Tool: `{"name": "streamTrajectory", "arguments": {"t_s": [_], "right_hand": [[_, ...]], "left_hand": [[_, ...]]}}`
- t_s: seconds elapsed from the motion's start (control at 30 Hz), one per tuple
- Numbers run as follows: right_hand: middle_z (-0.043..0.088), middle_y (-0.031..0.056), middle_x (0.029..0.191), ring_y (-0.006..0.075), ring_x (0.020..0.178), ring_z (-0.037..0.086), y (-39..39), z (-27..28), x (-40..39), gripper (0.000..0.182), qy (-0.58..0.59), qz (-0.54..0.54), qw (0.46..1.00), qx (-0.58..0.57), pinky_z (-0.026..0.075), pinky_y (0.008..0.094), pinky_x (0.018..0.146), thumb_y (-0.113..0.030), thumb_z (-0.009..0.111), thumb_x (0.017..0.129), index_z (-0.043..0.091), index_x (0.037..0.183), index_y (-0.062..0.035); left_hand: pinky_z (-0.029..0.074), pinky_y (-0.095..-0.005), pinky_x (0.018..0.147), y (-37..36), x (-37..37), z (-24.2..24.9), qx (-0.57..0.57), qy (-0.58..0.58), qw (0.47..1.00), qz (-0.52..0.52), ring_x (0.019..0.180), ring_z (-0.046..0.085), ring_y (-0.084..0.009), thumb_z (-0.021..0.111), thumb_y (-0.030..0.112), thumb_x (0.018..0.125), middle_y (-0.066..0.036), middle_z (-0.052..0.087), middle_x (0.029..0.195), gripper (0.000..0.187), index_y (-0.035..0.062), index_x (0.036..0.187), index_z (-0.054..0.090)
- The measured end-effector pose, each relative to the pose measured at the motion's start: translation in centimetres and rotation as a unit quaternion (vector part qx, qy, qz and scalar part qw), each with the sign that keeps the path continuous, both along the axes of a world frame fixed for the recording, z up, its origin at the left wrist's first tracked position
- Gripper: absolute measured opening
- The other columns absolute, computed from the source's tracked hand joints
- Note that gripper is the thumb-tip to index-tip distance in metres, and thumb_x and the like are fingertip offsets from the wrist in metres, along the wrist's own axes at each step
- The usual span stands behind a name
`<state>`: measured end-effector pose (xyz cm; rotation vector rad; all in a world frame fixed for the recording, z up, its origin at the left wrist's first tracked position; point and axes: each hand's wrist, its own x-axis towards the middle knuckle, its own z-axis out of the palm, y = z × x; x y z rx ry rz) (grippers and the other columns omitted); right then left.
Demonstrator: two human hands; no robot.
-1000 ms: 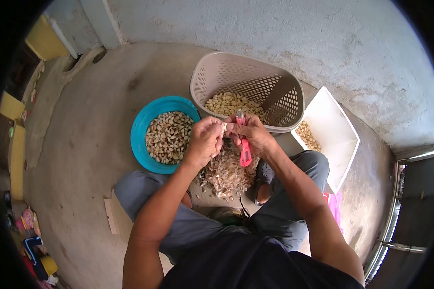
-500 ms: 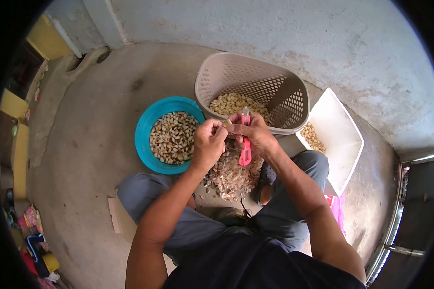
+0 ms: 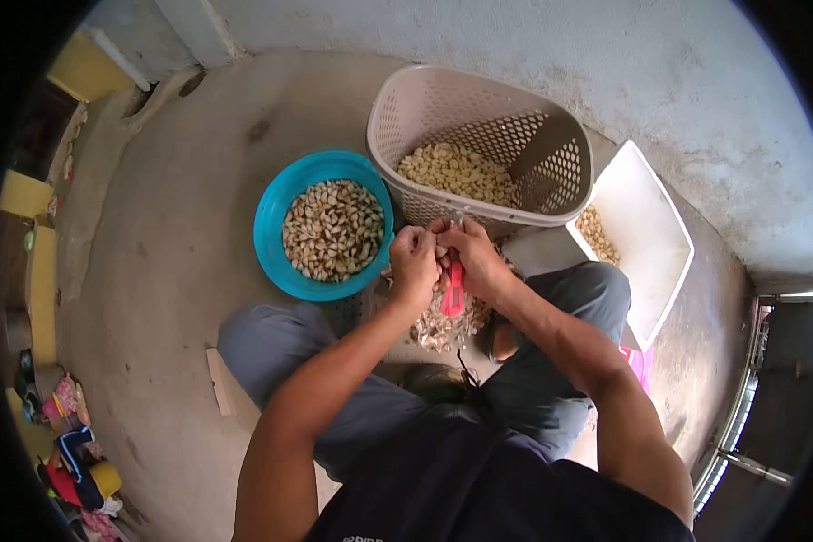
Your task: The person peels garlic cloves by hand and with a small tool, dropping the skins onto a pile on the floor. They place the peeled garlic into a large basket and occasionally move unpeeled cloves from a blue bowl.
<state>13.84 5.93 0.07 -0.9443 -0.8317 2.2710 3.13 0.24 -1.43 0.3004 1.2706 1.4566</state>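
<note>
My left hand (image 3: 415,266) and my right hand (image 3: 471,257) meet in front of the tall beige basket (image 3: 479,210). Fingers of the left are pinched round a small garlic clove (image 3: 440,252), beside the right fingertips. A red utility knife (image 3: 453,289) hangs from the closed right hand, its handle pointing down. Pale peeled cloves (image 3: 456,172) lie in the basket. To the left, a blue basin (image 3: 271,230) holds many unpeeled cloves (image 3: 332,230). Papery skins (image 3: 443,332) are heaped on the floor below the hands.
A white tilted box (image 3: 646,244) with some cloves inside stands to the right. My bent legs flank the skins. A pale wall (image 3: 515,36) rises behind the basket. Clothes (image 3: 77,452) lie at the far left, and a pink item (image 3: 640,366) is near the box.
Both hands have come closer together and sit slightly lower and to the right in relation to the basket. The view has shifted, so the containers appear higher.
</note>
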Motion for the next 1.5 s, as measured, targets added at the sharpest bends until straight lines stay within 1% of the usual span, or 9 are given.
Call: {"name": "streamTrajectory", "arguments": {"t_s": [0.23,0.57,0.8,0.97,1.03,1.07,1.17,1.37,1.5], "right_hand": [[0.065,0.0054,0.092,0.0104,0.070,0.061,1.8,3.1,-0.2,0.030,-0.075,0.050,0.971,0.220,0.050,0.0237,0.050,-0.005,0.063,0.095,0.055,0.123,0.0015],[0.064,0.0131,0.083,0.0173,0.054,0.063,4.4,6.8,3.4,0.034,-0.088,0.103,0.979,0.155,0.045,0.0270,0.040,0.003,0.061,0.085,0.058,0.118,0.0062],[0.067,0.0202,0.088,0.0191,0.055,0.067,5.9,9.4,6.1,0.028,0.128,0.051,0.980,0.145,0.048,0.0233,0.037,0.001,0.057,0.079,0.062,0.105,0.0107],[0.067,0.0248,0.092,0.0209,0.056,0.068,7.0,9.7,7.7,0.025,0.226,0.009,0.965,0.131,0.044,0.0244,0.033,0.002,0.062,0.081,0.061,0.104,0.0108],[0.069,0.0123,0.088,0.0128,0.060,0.067,8.3,9.9,7.7,0.018,-0.049,-0.030,0.956,0.289,0.045,0.0208,0.037,-0.008,0.064,0.098,0.063,0.111,0.0041],[0.068,0.0086,0.088,0.0101,0.060,0.064,9.1,9.0,8.0,0.019,-0.132,-0.047,0.940,0.310,0.043,0.0212,0.039,-0.010,0.066,0.099,0.063,0.113,0.0023],[0.067,0.0028,0.087,0.0054,0.059,0.057,8.9,8.9,8.0,0.020,-0.190,-0.055,0.931,0.306,0.040,0.0217,0.044,-0.010,0.068,0.098,0.062,0.115,0.0001],[0.062,0.0006,0.091,0.0058,0.065,0.052,7.0,6.0,5.8,0.022,-0.190,0.067,0.886,0.419,0.042,0.0228,0.056,-0.003,0.068,0.090,0.063,0.112,-0.0008],[0.061,0.0067,0.099,0.0146,0.077,0.058,4.0,5.9,3.1,0.030,-0.178,0.138,0.787,0.574,0.048,0.0290,0.064,-0.004,0.073,0.086,0.064,0.115,-0.0002]], "left_hand": [[0.034,-0.0248,0.033,3.2,-2.3,0.3,0.033,0.012,0.999,0.012,0.045,0.051,-0.0100,0.050,0.015,0.106,-0.003,0.055,0.064,0.017,0.0036,0.094,0.056],[0.033,-0.0243,0.035,3.2,-3.2,1.8,0.051,-0.059,0.997,0.007,0.050,0.048,-0.0090,0.056,0.011,0.101,-0.003,0.052,0.076,0.010,0.0035,0.094,0.056],[0.033,-0.0234,0.034,1.8,-4.1,3.3,0.065,-0.130,0.973,-0.178,0.046,0.047,-0.0087,0.059,0.009,0.099,-0.004,0.054,0.077,0.009,-0.0005,0.097,0.061],[0.048,-0.0288,0.052,1.9,-3.1,3.1,0.106,0.259,0.915,-0.292,0.062,0.063,-0.0167,0.068,0.009,0.096,-0.014,0.070,0.092,0.019,-0.0059,0.108,0.074],[0.055,-0.0353,0.065,1.9,-2.1,1.3,0.247,0.463,0.813,-0.253,0.069,0.068,-0.0246,0.067,0.009,0.097,-0.015,0.072,0.091,0.021,-0.0071,0.110,0.073],[0.055,-0.0400,0.082,1.7,-1.8,0.9,0.209,0.446,0.830,-0.263,0.086,0.069,-0.0321,0.067,0.010,0.097,-0.019,0.072,0.094,0.024,-0.0073,0.114,0.071],[0.055,-0.0352,0.065,2.4,-1.8,-1.2,0.257,0.423,0.840,-0.224,0.072,0.069,-0.0247,0.069,0.011,0.097,-0.018,0.072,0.095,0.022,-0.0075,0.108,0.073],[0.032,-0.0228,0.034,2.3,-3.1,1.2,0.029,-0.067,0.980,-0.185,0.048,0.051,-0.0071,0.064,0.028,0.103,-0.010,0.068,0.085,0.031,-0.0023,0.109,0.070],[0.035,-0.0262,0.034,2.6,-4.7,-1.2,0.004,-0.203,0.971,-0.127,0.049,0.055,-0.0105,0.052,0.042,0.108,-0.007,0.067,0.085,0.042,0.0024,0.112,0.065]]}}
